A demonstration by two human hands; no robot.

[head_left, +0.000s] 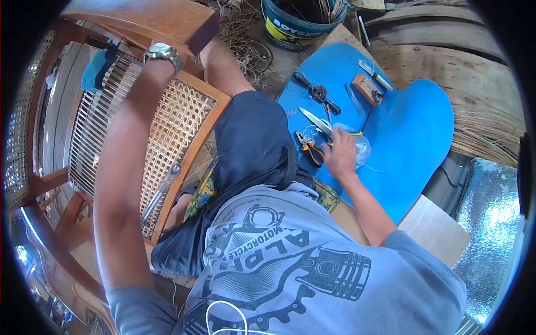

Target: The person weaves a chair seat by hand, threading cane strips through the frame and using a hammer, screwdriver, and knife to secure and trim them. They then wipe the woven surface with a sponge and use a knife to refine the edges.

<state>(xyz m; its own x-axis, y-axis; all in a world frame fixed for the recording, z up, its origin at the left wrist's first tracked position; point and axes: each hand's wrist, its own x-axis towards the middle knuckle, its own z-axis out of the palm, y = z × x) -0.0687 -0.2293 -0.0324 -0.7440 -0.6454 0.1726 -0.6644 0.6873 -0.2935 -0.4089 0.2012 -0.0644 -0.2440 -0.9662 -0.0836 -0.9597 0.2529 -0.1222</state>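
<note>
My left arm reaches up over the woven cane panel point(181, 111) of a wooden chair. Past the watch point(162, 51), the chair's wood hides my left hand. On the right, my right hand point(340, 152) is over the blue surface point(393, 167), its fingers slightly blurred and apart, at the handle end of the scissors point(314, 120). Beside it lie yellow-and-black pliers point(310, 149) and a clear plastic bag point(362, 151). No object shows clearly held in it.
A spokeshave-like tool point(317, 92), a wooden block plane point(364, 89) and a knife point(375, 75) lie farther up the blue surface. A bucket point(298, 28) stands at the top. A metal tool point(161, 192) rests on the cane. Cane strands point(486, 137) lie at right.
</note>
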